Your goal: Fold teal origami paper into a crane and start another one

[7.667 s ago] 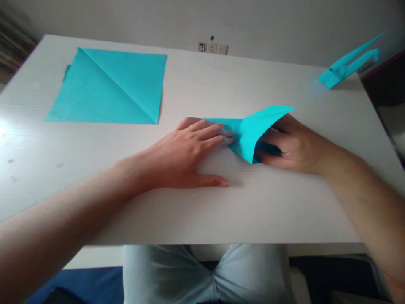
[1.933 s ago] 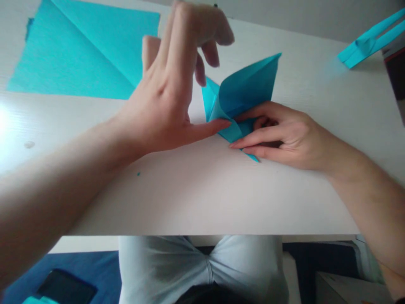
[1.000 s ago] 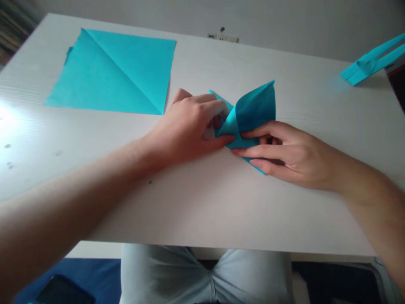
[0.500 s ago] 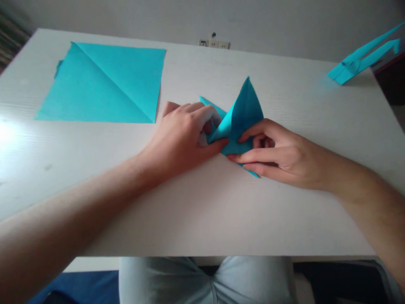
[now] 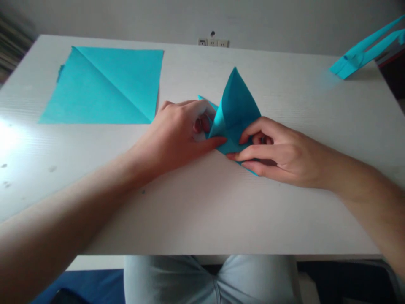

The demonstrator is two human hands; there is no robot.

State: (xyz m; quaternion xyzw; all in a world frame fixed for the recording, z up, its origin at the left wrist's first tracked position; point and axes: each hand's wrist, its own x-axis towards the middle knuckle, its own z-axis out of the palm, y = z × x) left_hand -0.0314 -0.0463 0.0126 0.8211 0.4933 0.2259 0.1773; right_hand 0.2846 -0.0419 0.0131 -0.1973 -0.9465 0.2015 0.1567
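Observation:
A turquoise sheet of origami paper (image 5: pixel 238 107), partly folded, lies on the table in front of me with one pointed flap raised upright. My left hand (image 5: pixel 186 126) grips its left side, thumb pressed on the lower fold and fingers curled behind the paper. On the right side, my right hand (image 5: pixel 278 152) holds the lower layers, its fingertips pressing them near the base of the raised flap. One thin corner shows past the left fingers and another below the right ones. The inner folds under both hands are hidden.
A flat turquoise sheet (image 5: pixel 107 88) with a diagonal crease lies at the back left of the white table (image 5: pixel 215 215). A folded turquoise paper figure (image 5: pixel 351 63) stands near the back right corner. Wall sockets (image 5: pixel 213 42) sit behind the table.
The raised flap has tipped to the left and opened wider, its tip now further left and slightly higher. Both hands keep nearly the same hold. The view has shifted slightly.

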